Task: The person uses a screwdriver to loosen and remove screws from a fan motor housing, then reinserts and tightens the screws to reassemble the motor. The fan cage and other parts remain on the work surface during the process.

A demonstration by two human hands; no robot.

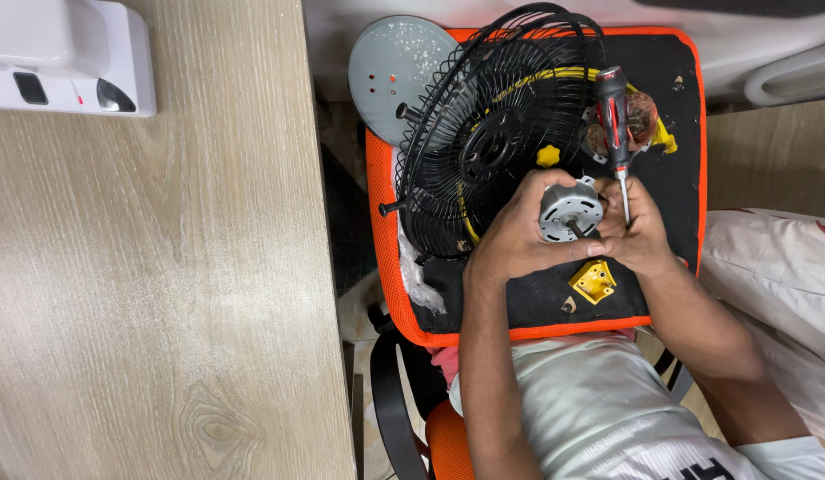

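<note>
My left hand (pixel 512 233) grips a small round metal fan motor (pixel 569 212) from the left side. Against the motor's right side rests my right hand (pixel 641 233), which also holds a red and black screwdriver (pixel 614 116) with its handle pointing away from me. A black wire fan guard (pixel 483 133) with a yellow cable through it lies just beyond the hands. Close to my wrists sit a yellow plastic bracket (pixel 593 281) and a yellow knob (pixel 547 156). All of it rests on a black cushion with an orange edge (pixel 661 151).
A grey round fan base (pixel 390 67) leans at the cushion's far left corner. A wooden table (pixel 155 267) fills the left, with a white device (pixel 66 55) at its far corner. An orange chair seat (pixel 448 440) is below me.
</note>
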